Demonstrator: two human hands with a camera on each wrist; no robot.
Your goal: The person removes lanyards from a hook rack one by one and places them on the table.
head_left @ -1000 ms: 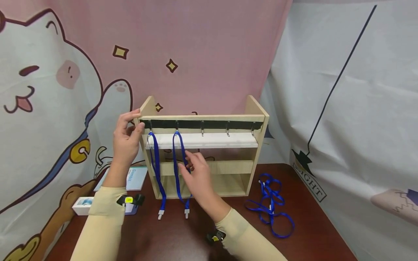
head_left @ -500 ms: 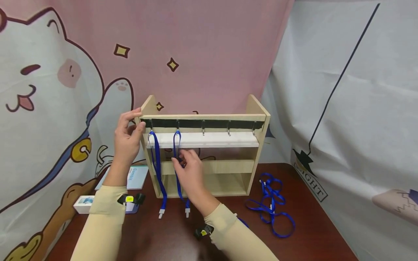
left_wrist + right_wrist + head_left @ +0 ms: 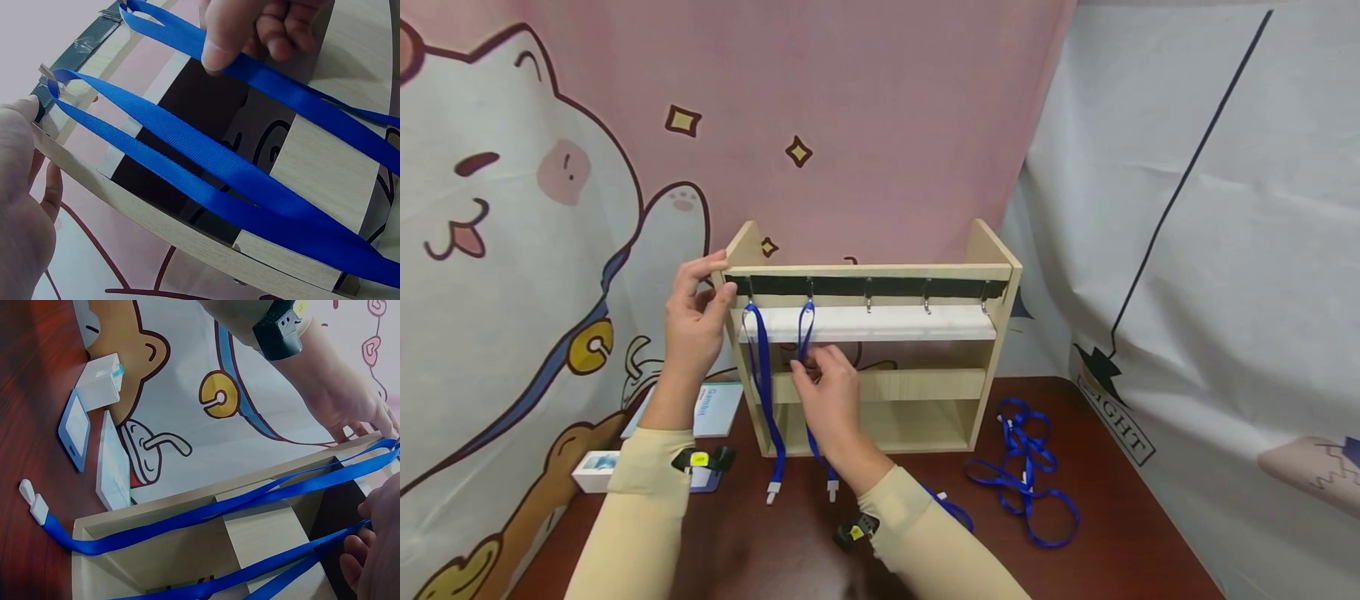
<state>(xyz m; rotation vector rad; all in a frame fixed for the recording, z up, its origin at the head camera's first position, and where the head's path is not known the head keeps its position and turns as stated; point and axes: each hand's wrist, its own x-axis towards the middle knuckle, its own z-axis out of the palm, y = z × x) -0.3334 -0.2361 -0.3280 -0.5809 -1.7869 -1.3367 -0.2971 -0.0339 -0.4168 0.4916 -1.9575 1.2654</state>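
Note:
My left hand (image 3: 692,329) grips the upper left corner of a wooden rack (image 3: 917,386), thumb at the front. Two blue lanyards hang from metal hooks on its black strip (image 3: 838,286). The left lanyard (image 3: 763,375) hangs free, its white clip just above the table. My right hand (image 3: 831,396) pinches the second lanyard (image 3: 806,325) below its hook, between thumb and fingers. In the left wrist view the thumb presses on that strap (image 3: 275,84). The hand hides part of the strap in the head view.
Several hooks to the right, such as the middle hook (image 3: 869,305), carry nothing. Tangled blue lanyards (image 3: 1024,482) lie on the table at right, with another lanyard (image 3: 957,510) partly behind my right sleeve. At left are a book (image 3: 718,408), a white box (image 3: 597,472) and a blue-framed flat object (image 3: 75,428).
My right hand has moved left onto the second lanyard and drawn its two strands together. The left hand has kept its hold on the rack.

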